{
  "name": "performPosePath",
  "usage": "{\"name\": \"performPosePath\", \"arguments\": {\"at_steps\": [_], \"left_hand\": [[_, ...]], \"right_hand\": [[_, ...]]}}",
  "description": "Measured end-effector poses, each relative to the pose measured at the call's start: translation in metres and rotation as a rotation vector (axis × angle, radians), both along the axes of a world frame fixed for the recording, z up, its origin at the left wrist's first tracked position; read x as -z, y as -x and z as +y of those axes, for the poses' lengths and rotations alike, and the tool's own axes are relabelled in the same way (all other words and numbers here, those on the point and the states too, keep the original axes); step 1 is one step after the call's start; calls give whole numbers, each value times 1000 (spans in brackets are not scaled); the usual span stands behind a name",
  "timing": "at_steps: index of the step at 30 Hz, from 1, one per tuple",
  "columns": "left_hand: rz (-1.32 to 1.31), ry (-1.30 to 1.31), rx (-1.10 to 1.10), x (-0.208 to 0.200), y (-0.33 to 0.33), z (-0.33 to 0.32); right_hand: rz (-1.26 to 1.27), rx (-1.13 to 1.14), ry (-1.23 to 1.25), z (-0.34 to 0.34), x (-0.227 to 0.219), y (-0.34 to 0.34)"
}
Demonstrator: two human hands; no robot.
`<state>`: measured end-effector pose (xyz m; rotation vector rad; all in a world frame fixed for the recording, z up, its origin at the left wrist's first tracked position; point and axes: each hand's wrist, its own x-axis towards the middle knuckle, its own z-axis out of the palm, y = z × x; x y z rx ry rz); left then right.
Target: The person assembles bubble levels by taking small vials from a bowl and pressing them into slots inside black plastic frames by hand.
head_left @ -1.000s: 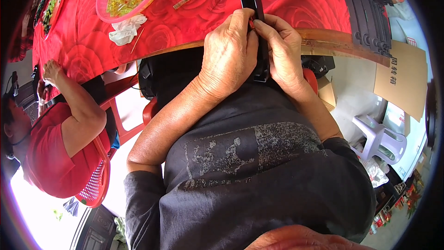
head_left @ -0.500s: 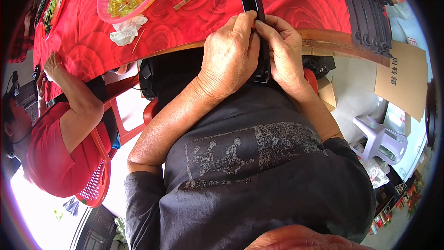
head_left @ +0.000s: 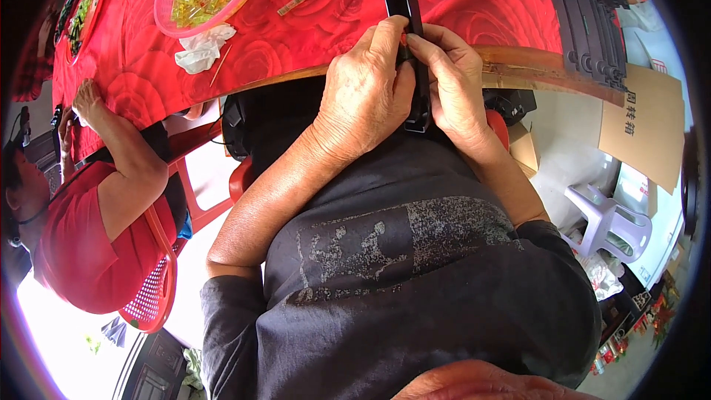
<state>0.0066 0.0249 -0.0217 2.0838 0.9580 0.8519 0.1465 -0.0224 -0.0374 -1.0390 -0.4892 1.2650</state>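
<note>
A long black plastic bar (head_left: 398, 1) with a recessed channel runs from the tabletop over the table's near edge to my lap. My left hand (head_left: 368, 87) is closed against its left side, thumb and forefinger at the middle of the bar. Opposite it, my right hand (head_left: 453, 78) is closed around the right side, its thumb and forefinger pressed toward the channel. A tiny orange-red bit (head_left: 404, 39) shows between the fingertips; the fingers hide most of it.
A pink basket (head_left: 164, 21) of yellow clear vials stands at the far left, near crumpled white tissue (head_left: 204, 50) and a thin stick (head_left: 220, 65). One small vial-like piece (head_left: 292, 4) lies alone. Black strips (head_left: 589, 30) are stacked at right. A co-worker in red (head_left: 89, 237) sits at left.
My left fingers have shifted slightly up and left, showing a little more of the channel between my hands. The black bar has barely moved.
</note>
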Motion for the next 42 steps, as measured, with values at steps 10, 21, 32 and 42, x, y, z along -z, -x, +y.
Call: {"name": "performPosePath", "arguments": {"at_steps": [10,21,32,42], "left_hand": [[-53,11,-10,1,1,1],[-43,38,-10,-3,1,1],[-20,28,11,1,0,3],[12,85,-7,4,2,2]], "right_hand": [[-62,-2,-2,1,1,2],[-93,-17,-2,1,3,2],[-213,-15,-4,1,4,3],[-337,-21,-7,1,9,1]]}}
